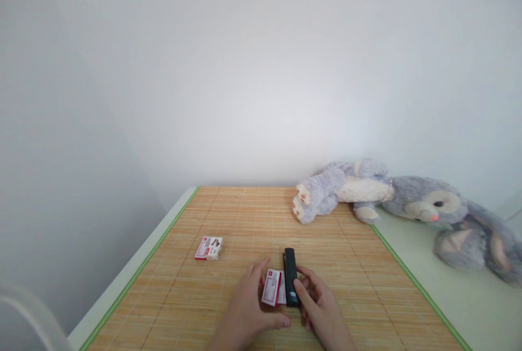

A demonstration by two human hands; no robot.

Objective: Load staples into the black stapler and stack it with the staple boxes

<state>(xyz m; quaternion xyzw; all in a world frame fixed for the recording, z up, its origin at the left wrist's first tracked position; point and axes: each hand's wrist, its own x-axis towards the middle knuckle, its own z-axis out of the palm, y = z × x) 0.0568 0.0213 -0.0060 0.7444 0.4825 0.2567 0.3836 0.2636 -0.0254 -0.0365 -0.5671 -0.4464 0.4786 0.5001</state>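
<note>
On the bamboo mat [244, 220], a black stapler [290, 277] lies lengthwise, pointing away from me. My right hand [320, 305] grips its near right side, thumb on top and fingers curled beside it. Against the stapler's left side are small white-and-red staple boxes [270, 287]; one is tilted and partly covers another. My left hand [250, 305] curves around their left side with thumb and index finger spread wide. Its other fingers are partly hidden, and I cannot tell whether they touch the boxes.
Farther left on the mat sit more small white-and-red boxes [209, 248], one picturing staples. A grey plush rabbit [362, 188] lies across the mat's back right corner and the pale tabletop [440, 286]. Behind stands a white wall [244, 68]. A blurred pale curved object [35, 313] fills the lower left corner.
</note>
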